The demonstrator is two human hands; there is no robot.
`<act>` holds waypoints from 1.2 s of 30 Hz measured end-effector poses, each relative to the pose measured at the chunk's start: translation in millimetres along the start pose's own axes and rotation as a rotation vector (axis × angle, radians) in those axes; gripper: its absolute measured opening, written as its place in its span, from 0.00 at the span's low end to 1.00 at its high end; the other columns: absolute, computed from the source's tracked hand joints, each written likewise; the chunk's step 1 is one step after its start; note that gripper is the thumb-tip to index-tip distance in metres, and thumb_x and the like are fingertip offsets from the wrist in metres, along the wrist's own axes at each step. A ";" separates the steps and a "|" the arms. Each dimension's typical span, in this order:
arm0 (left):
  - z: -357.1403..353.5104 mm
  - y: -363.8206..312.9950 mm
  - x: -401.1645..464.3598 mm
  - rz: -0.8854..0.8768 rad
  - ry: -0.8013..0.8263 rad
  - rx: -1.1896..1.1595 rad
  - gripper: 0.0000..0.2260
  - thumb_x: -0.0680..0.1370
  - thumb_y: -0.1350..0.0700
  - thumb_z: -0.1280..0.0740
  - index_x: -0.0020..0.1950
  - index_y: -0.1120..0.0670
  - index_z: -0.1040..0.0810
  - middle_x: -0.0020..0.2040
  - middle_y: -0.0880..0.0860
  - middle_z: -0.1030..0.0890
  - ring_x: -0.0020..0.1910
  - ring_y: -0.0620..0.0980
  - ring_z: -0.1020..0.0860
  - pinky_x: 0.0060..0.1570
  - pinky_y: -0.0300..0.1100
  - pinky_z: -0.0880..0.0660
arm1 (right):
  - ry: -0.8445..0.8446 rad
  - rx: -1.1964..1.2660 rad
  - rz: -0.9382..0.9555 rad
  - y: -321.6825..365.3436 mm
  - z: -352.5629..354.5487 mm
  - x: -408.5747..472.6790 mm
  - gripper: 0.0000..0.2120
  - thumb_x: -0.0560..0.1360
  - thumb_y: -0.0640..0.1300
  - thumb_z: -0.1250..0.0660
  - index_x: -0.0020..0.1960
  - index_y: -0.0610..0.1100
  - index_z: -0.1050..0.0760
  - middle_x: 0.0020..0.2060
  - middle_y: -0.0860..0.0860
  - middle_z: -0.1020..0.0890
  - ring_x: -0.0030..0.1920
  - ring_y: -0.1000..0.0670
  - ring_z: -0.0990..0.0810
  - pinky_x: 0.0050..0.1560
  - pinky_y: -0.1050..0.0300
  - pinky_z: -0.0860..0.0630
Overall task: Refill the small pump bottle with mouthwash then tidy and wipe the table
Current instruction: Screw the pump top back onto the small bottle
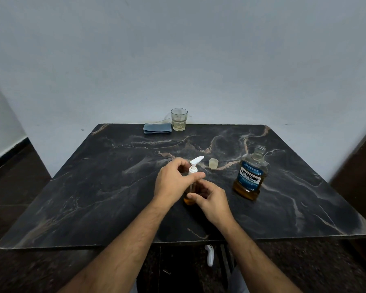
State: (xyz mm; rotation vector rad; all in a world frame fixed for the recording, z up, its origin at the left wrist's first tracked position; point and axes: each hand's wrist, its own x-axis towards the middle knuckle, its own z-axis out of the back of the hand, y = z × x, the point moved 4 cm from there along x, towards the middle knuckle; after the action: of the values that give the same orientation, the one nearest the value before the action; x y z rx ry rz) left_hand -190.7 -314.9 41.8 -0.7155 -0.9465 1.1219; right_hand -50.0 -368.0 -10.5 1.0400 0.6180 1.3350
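I am seeing a drinking glass (179,119) sitting at the far edge of the tabletop, holding a little pale liquid. A pale, blue-grey wall (178,60) is filling the background behind it. Below the near table edge, a small white object (209,255) is lying on the dark floor (19,187); I cannot tell what it is.

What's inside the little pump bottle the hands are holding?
Amber liquid shows at the bottom of the small pump bottle. The left hand and right hand cover its middle, so how full it is cannot be seen.
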 end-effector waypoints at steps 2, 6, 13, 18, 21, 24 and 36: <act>-1.0 0.8 2.0 -0.013 0.004 0.012 0.15 0.61 0.36 0.24 0.40 0.41 0.21 0.41 0.39 0.18 0.43 0.34 0.21 0.41 0.34 0.29 | 0.004 0.004 0.000 -0.5 -0.1 0.3 0.23 0.71 0.47 0.24 0.65 0.54 0.23 0.58 0.56 0.18 0.59 0.57 0.21 0.64 0.51 0.24; 1.2 2.5 3.5 -0.057 0.029 -0.016 0.09 0.67 0.45 0.22 0.43 0.45 0.17 0.43 0.40 0.16 0.47 0.35 0.20 0.49 0.35 0.27 | -0.001 0.019 0.003 -1.8 -1.0 1.3 0.22 0.71 0.46 0.23 0.63 0.53 0.21 0.56 0.55 0.17 0.58 0.56 0.19 0.63 0.49 0.23; 2.2 -0.4 3.7 -0.088 0.063 -0.017 0.12 0.69 0.47 0.22 0.49 0.49 0.14 0.43 0.42 0.15 0.46 0.36 0.19 0.51 0.37 0.24 | 0.010 0.020 0.007 -2.2 -1.5 3.0 0.21 0.71 0.46 0.24 0.64 0.51 0.21 0.56 0.54 0.17 0.58 0.55 0.19 0.63 0.48 0.23; 1.4 -0.7 4.2 -0.089 0.095 -0.019 0.10 0.68 0.46 0.22 0.46 0.46 0.15 0.39 0.43 0.15 0.40 0.38 0.17 0.46 0.41 0.20 | 0.033 0.023 0.024 -0.6 0.1 2.3 0.21 0.72 0.44 0.24 0.63 0.50 0.21 0.55 0.54 0.16 0.57 0.56 0.19 0.62 0.49 0.23; 1.2 -2.5 8.4 -0.129 0.140 0.025 0.07 0.70 0.47 0.23 0.43 0.49 0.15 0.36 0.46 0.16 0.38 0.42 0.19 0.42 0.44 0.22 | 0.043 0.011 0.038 0.7 1.2 3.5 0.18 0.72 0.44 0.25 0.61 0.51 0.20 0.53 0.54 0.16 0.55 0.57 0.18 0.61 0.49 0.23; 2.3 -2.9 11.3 -0.147 0.196 0.037 0.06 0.72 0.49 0.25 0.43 0.50 0.16 0.38 0.49 0.15 0.40 0.47 0.18 0.45 0.49 0.22 | 0.070 0.001 0.031 0.2 1.6 5.3 0.18 0.72 0.45 0.25 0.61 0.51 0.20 0.52 0.55 0.16 0.55 0.56 0.18 0.60 0.49 0.22; 4.1 -3.5 22.1 -0.192 0.363 -0.020 0.06 0.73 0.53 0.25 0.49 0.51 0.14 0.44 0.48 0.13 0.47 0.46 0.16 0.53 0.47 0.20 | 0.148 0.021 0.035 2.2 5.8 12.7 0.17 0.72 0.42 0.24 0.60 0.48 0.19 0.49 0.53 0.15 0.52 0.55 0.17 0.59 0.50 0.22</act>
State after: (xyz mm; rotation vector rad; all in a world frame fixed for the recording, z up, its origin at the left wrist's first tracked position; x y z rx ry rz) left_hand -189.7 -294.8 52.3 -0.7946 -0.7008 0.7819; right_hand -43.8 -357.4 -3.4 0.9784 0.7285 1.4482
